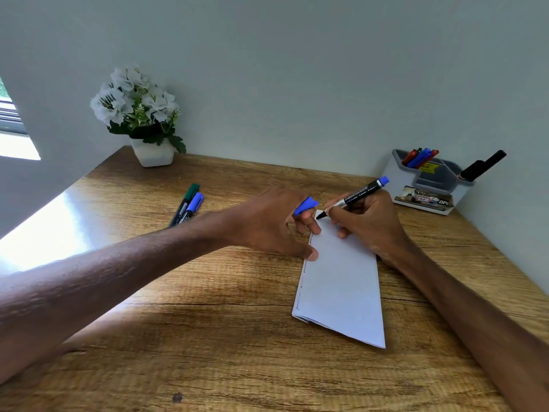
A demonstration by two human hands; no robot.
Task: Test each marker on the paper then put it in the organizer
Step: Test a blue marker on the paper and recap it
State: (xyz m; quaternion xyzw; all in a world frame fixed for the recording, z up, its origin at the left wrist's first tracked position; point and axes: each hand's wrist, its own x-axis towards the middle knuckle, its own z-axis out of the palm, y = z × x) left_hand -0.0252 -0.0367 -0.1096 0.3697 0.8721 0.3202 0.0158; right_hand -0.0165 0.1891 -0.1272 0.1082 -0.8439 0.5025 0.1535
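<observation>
Right grip [368, 224] pinches an uncapped marker [358, 195], fingers curled round the barrel. I see its black tip at the far left corner of the folded paper [341, 286]. Left grip [267, 226] holds the blue cap [306, 205] in curled fingers, thumb pressing the paper's left edge beside a line of scribbles. Green marker [187, 200] and blue marker [193, 207], both capped, lie side by side on the worktop [208, 322], left of the hands. Organizer [398, 179] stands far right by the wall, several markers [420, 157] in it.

white potted flowers [139, 114] at far left corner | wooden table [208, 337] | window [12, 126] on left wall
</observation>
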